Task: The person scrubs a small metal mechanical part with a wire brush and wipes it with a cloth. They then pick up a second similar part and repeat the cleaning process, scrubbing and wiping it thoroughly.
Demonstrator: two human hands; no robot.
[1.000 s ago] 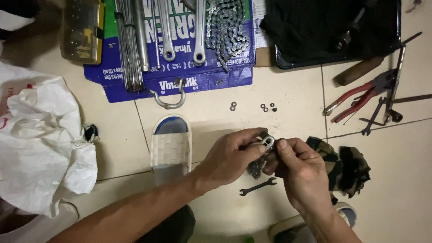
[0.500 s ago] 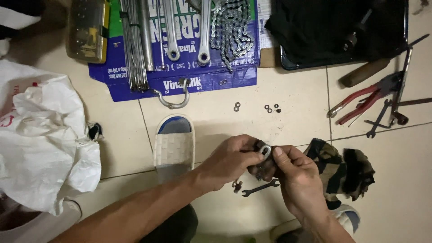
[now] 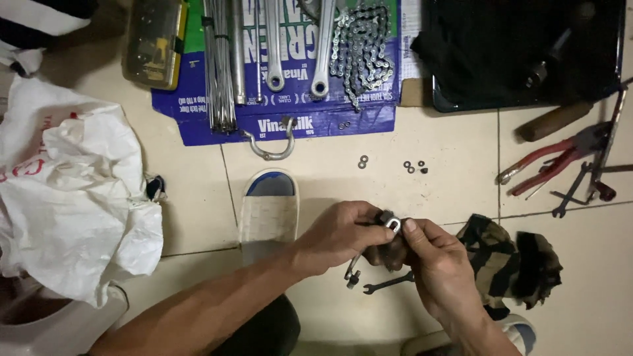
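My left hand [image 3: 339, 236] and my right hand [image 3: 443, 267] meet above the tiled floor, both pinching a small dark metal part with a shiny clip [image 3: 393, 226] on top. The fingers of both hands hide most of the part. Just below the hands lie a small black spanner [image 3: 388, 283] and a short bolt-like piece [image 3: 351, 271] on the floor.
A slipper [image 3: 267, 207] lies left of the hands, a camouflage rag [image 3: 511, 267] to the right. Farther off: a blue flattened carton [image 3: 283, 122] bearing spokes, cranks and a chain [image 3: 359, 43], loose washers [image 3: 414, 166], red pliers [image 3: 550, 161], a black tray [image 3: 527, 53], a white plastic bag [image 3: 69, 191].
The hands and the part have dropped slightly lower in view and drawn closer together. A short bolt-like piece now shows on the floor below my left hand.
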